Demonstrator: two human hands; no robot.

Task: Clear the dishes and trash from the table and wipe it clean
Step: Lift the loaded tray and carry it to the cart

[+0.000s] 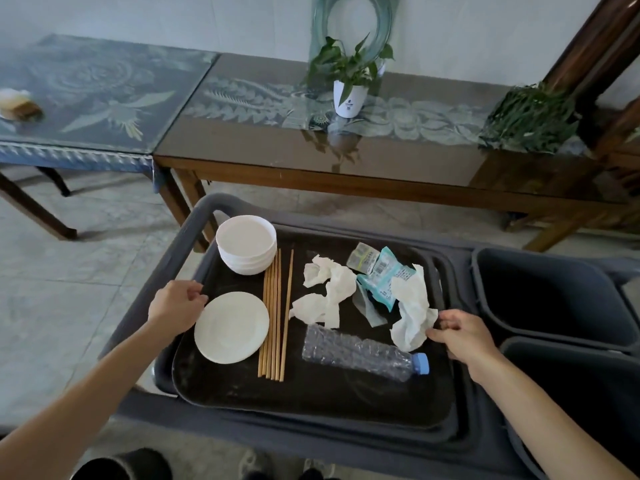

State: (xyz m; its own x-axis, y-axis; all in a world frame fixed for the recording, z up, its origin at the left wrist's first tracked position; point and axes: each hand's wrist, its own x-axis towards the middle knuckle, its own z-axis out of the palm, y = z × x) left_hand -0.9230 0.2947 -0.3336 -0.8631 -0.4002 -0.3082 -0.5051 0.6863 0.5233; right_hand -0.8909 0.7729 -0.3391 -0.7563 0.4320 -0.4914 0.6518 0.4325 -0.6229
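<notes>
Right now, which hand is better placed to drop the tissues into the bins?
Probably the right hand: it rests at the tray's right edge, touching a tissue, next to the bins.

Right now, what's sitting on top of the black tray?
On the black tray: stacked bowls, a plate, chopsticks, crumpled napkins, wrappers, a plastic bottle. Anything beneath the napkins is hidden.

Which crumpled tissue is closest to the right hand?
The tissue at the tray's right edge, touching the right hand; the other tissue lies mid-tray beside the chopsticks.
</notes>
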